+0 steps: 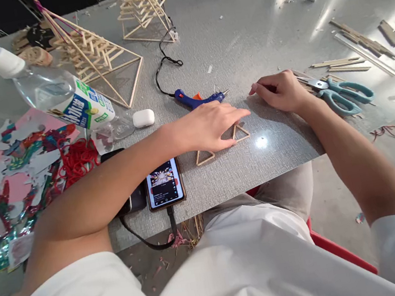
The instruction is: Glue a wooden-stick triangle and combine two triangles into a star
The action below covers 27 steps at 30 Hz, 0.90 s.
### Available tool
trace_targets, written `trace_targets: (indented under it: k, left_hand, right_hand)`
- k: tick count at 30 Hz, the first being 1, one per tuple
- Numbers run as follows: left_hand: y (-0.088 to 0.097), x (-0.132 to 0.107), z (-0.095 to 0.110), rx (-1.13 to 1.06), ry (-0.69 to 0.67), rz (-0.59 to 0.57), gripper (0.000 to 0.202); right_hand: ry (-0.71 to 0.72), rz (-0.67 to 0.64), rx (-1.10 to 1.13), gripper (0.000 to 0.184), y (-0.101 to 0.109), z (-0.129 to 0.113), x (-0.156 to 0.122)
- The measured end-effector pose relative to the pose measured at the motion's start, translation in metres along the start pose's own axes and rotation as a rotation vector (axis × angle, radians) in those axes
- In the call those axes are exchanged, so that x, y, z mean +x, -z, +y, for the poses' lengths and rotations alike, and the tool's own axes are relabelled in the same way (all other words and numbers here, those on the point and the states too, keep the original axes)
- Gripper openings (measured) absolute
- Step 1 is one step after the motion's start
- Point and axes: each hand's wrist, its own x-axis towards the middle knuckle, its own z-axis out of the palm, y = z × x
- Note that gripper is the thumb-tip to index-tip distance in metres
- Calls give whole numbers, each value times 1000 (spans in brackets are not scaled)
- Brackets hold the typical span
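Observation:
My left hand [216, 123] reaches across above the near part of the table, palm down, fingers stretched and thumb apart. Beneath and beside it lie two small triangles of thin wooden sticks: the left triangle [205, 161] is partly covered, and the right triangle [243, 136] is close to my thumb tip. Whether the thumb touches it, I cannot tell. My right hand [281, 92] rests on the table with curled fingers, and nothing shows in them. Behind my left hand lies a blue hot glue gun [200, 99]. Teal-handled scissors [342, 93] lie beside my right hand.
Stick pyramid frames [102, 57] stand at the back. A plastic bottle [59, 90], a white earphone case [143, 118], red string [77, 163] and coloured scraps [31, 150] are left. A lit phone [165, 186] with a cable lies near the edge. Loose sticks [343, 65] lie right.

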Motion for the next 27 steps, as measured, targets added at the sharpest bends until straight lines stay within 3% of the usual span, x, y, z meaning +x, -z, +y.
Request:
trace_targets:
  k: [27]
  left_hand:
    - [-5,1,0,-17,32,49,67]
  right_hand:
    - [-24,-2,30,53,2,-5,0]
